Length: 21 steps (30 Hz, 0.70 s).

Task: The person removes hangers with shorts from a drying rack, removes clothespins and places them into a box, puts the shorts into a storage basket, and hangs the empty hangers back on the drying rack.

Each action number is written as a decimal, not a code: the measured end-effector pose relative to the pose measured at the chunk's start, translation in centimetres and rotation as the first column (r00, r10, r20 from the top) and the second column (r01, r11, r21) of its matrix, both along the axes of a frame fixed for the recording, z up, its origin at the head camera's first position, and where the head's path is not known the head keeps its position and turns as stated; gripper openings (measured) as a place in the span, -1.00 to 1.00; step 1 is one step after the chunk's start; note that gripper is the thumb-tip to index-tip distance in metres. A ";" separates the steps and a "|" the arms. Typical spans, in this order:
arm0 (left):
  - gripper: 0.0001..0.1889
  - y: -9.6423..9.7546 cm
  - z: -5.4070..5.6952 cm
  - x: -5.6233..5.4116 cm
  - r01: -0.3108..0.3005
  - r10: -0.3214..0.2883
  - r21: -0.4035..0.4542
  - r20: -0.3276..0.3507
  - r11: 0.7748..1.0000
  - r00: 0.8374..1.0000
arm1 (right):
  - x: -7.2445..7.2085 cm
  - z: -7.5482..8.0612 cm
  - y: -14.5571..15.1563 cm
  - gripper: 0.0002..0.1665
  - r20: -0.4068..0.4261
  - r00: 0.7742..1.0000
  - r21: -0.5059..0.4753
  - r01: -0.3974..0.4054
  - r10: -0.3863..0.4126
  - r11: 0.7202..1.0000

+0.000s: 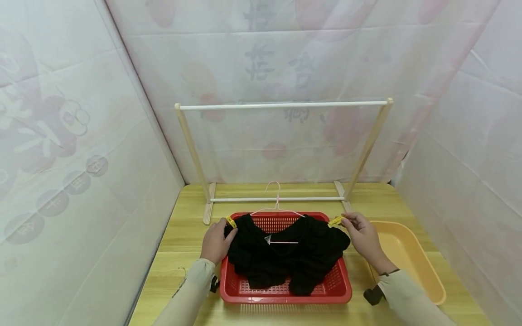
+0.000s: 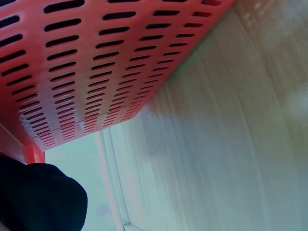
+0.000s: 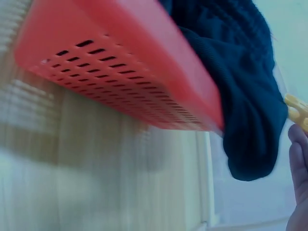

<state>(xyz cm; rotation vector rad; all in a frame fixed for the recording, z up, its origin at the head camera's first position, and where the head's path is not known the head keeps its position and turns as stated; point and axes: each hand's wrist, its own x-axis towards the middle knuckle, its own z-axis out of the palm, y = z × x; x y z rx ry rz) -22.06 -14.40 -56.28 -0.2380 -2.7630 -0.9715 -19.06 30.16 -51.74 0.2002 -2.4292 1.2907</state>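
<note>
A black top (image 1: 285,253) hangs on a pink hanger (image 1: 278,203), spread over the red basket (image 1: 285,299). My left hand (image 1: 216,242) grips the top at its left shoulder, beside a yellow clothespin (image 1: 231,222) clipped there. With thumb and fingers my right hand (image 1: 363,237) pinches a second yellow clothespin (image 1: 336,221) at the right shoulder. The right wrist view shows this clothespin (image 3: 297,110) against the edge of the black cloth (image 3: 252,120). In the left wrist view, black cloth (image 2: 43,197) fills the lower left corner and the hand is almost wholly hidden.
Behind the basket stands a wooden rack with a white top rail (image 1: 285,106) and a lower rail (image 1: 228,199). A yellow tray (image 1: 424,258) lies to the right, partly under the right arm. Printed cloth walls (image 1: 81,136) close in the wooden table (image 1: 175,244).
</note>
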 end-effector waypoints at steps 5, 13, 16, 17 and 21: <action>-0.76 0.0 0.0 0.0 0.004 -0.004 0.011 -0.001 1.000 1.000 | 0.1 1.1 0.9 -0.72 0.012 1.000 0.017 0.013 -0.013 1.000; -0.77 -0.1 -0.4 -0.1 0.004 -0.004 0.022 -0.018 1.000 1.000 | 0.1 2.4 3.1 -0.66 -0.037 0.996 0.233 0.085 -0.079 0.969; -0.79 -0.1 -0.4 0.0 0.005 -0.004 0.028 -0.029 1.000 1.000 | 0.2 2.8 4.0 -0.63 -0.054 0.997 0.269 0.063 -0.051 0.961; -0.79 -0.2 -0.4 0.0 0.006 -0.005 0.028 -0.032 1.000 0.999 | 0.3 2.9 4.3 -0.63 -0.060 0.997 0.276 0.054 -0.038 0.960; -0.81 -0.2 -0.2 0.1 0.015 -0.013 0.032 -0.052 0.999 0.999 | 0.5 3.5 5.4 -0.61 -0.104 0.994 0.336 0.059 -0.025 0.940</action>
